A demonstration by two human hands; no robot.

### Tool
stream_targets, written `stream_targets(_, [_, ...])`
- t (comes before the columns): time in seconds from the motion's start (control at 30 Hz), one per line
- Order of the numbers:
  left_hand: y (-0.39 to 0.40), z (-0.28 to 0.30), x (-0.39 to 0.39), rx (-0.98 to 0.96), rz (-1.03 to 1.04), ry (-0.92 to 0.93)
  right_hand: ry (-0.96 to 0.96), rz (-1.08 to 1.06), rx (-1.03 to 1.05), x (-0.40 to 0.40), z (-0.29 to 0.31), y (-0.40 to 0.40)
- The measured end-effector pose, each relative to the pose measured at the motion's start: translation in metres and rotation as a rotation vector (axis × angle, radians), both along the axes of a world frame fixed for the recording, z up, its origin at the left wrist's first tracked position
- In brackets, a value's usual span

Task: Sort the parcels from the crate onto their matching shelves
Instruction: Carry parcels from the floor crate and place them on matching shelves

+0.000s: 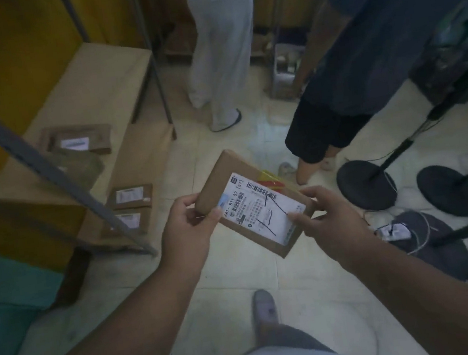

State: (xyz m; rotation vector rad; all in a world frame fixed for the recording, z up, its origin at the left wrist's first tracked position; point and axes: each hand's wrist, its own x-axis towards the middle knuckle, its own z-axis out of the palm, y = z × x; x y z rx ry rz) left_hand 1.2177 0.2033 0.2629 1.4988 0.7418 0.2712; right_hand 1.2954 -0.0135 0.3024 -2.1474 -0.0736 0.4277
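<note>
Head view, held item: a flat brown parcel (252, 201) is held at waist height over the tiled floor (239, 269), white shipping label (263, 206) facing up.
Head view, left hand: left hand (188, 232) is clamped on the parcel's near-left corner, thumb on the label edge.
Head view, right hand: right hand (329, 218) is clamped on the parcel's right end, fingertip pressed on the label. The hands are apart, one at each end.
Head view, label: printed code and barcodes are visible, with pen strokes across the lower part; the fine text is too small to read.
Head view, shelving: a metal-framed shelf unit (56, 171) stands to the left. Its lower board (113, 83) carries several parcels: one labelled parcel (77, 141) further back, two stacked parcels (129, 197) near the front edge.
Head view, crate: not identifiable in this view.
Head view, surroundings: two bystanders' legs and round stand bases (366, 185) occupy the right side.
Progress, done: judged from the shelf, some parcels are already placed.
Progress, current step: likely reading the label to select a shelf.
Progress, remaining: place this parcel; the count left in the crate cannot be determined.
</note>
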Motion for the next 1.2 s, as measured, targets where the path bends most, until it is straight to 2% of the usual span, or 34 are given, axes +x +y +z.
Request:
stream_targets(0.13, [0.031,0.009,0.061,0.019,0.15,-0.012,0.036,0.162,0.035,0.095,0.007,0.039])
stream_targets(0.27, [0.076,0.007,0.099,0.077,0.253,0.092,0.065,0.311,0.068,0.173,-0.002,0.112])
stream_targets(0.37, [0.117,0.007,0.125,0.095,0.367,0.116,0.109,0.399,0.097,0.212,-0.014,0.169])
stream_targets(0.47, [0.162,0.01,0.16,0.115,0.387,0.147,0.155,0.454,0.111,0.253,-0.02,0.223])
stream_targets(0.7, [0.236,0.026,0.237,0.013,0.502,0.163,0.136,0.549,0.11,0.337,-0.006,0.315])
stream_targets(0.8, [0.272,0.021,0.257,0.025,0.558,0.206,0.118,0.634,0.064,0.366,-0.011,0.364])
stream_targets(1.03, [0.356,0.006,0.297,-0.005,0.805,0.29,0.059,1.039,-0.056,0.427,-0.037,0.494])
stream_targets(1.2, [0.4,0.009,0.326,0.022,0.859,0.421,0.021,1.265,-0.196,0.461,-0.052,0.564])
